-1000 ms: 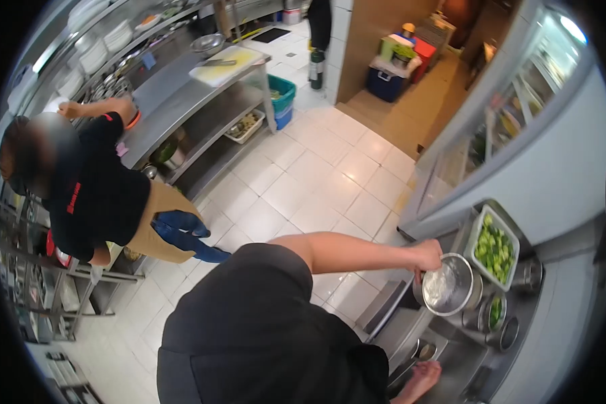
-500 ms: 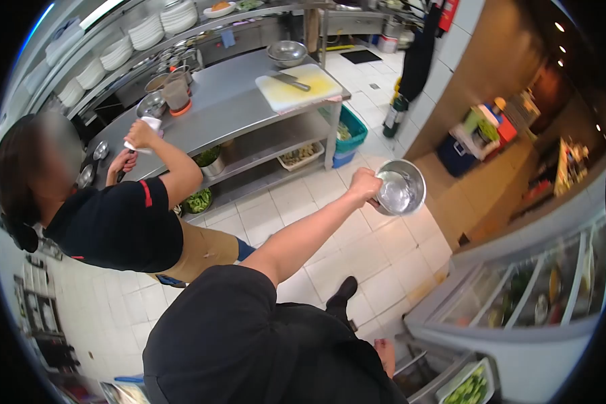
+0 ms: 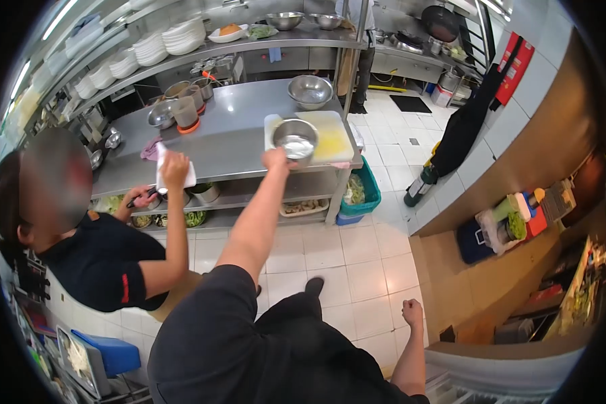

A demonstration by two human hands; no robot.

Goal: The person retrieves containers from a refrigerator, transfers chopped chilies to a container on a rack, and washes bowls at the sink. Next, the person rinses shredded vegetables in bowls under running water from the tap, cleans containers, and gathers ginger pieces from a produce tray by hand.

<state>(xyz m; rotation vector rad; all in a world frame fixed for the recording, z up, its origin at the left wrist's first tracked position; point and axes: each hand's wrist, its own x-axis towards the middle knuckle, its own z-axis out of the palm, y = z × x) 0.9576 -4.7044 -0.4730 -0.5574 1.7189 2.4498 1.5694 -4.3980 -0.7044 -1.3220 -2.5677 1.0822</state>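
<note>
My left hand (image 3: 275, 159) is stretched forward, its fingers closed on the side of a small steel pot (image 3: 295, 139). Something shiny, perhaps liquid, shows in the bottom. From this angle the pot covers the left part of a white and yellow cutting board (image 3: 330, 141) on the steel table; I cannot tell whether they touch. My right hand (image 3: 413, 312) hangs over the tiled floor at the right, fingers curled in and nothing visible in them.
At my left a co-worker wipes a black-handled tool (image 3: 145, 196) with a white cloth (image 3: 163, 172). The steel table (image 3: 229, 128) carries a large steel bowl (image 3: 310, 91) and plastic measuring jugs (image 3: 184, 112). A green crate (image 3: 362, 192) stands by its leg.
My view has turned and come closer to the table. The pot in my left hand has gone from over the floor to in front of the cutting board. My right hand shows more fully.
</note>
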